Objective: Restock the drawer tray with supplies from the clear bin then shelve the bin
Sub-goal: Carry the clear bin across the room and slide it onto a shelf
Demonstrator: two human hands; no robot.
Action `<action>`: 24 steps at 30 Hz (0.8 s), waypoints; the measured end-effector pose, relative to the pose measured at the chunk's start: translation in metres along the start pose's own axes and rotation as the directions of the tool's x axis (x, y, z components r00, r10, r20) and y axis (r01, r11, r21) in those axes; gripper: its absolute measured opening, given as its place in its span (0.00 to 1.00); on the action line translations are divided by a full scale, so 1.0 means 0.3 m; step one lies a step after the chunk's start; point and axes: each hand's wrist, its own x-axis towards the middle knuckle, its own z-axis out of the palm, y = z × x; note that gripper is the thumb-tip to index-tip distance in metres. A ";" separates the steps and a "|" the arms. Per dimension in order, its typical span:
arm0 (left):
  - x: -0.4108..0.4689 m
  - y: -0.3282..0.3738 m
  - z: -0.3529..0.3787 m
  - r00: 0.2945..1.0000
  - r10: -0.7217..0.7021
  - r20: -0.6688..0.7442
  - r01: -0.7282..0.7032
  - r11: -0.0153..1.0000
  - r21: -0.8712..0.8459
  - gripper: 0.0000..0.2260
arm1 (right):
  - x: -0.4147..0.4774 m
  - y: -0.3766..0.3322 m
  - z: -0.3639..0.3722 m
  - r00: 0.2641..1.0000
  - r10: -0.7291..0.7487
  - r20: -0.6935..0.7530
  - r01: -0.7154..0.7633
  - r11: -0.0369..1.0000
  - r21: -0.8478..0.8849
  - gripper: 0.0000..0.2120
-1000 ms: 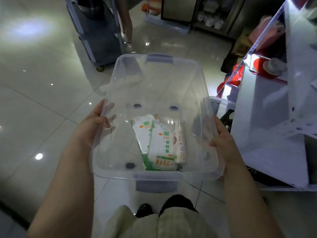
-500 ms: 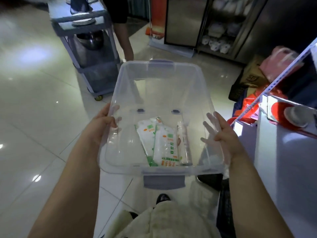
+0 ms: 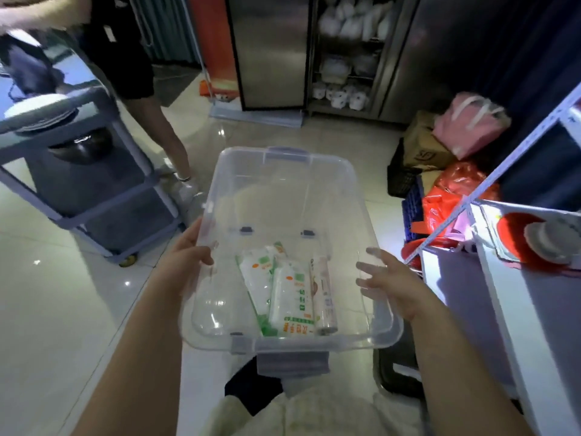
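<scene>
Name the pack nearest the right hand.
The slim roll, rightmost in the clear bin, toward the right hand; the two flat green-printed packets lie left of it.

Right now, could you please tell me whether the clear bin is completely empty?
No, the clear bin holds white-and-green packets and a slim roll lying on its floor.

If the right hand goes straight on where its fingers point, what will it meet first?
The right hand points left at the clear bin; its right wall comes first, and the fingers seem to touch it.
</scene>
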 end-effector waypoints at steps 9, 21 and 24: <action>0.635 0.251 0.224 0.977 -0.068 0.204 0.040 0.990 0.134 0.38 | 0.202 -0.126 -0.072 0.946 -0.045 -0.321 0.127 0.963 0.239 0.26; 1.187 0.238 0.524 0.672 -0.621 0.403 0.253 0.704 0.663 0.33 | 0.497 -0.206 -0.329 0.879 0.092 -0.468 0.123 0.905 0.408 0.27; 1.277 0.203 0.573 0.669 -0.615 0.418 0.219 0.699 0.681 0.33 | 0.533 -0.215 -0.346 0.864 0.110 -0.492 0.121 0.902 0.415 0.29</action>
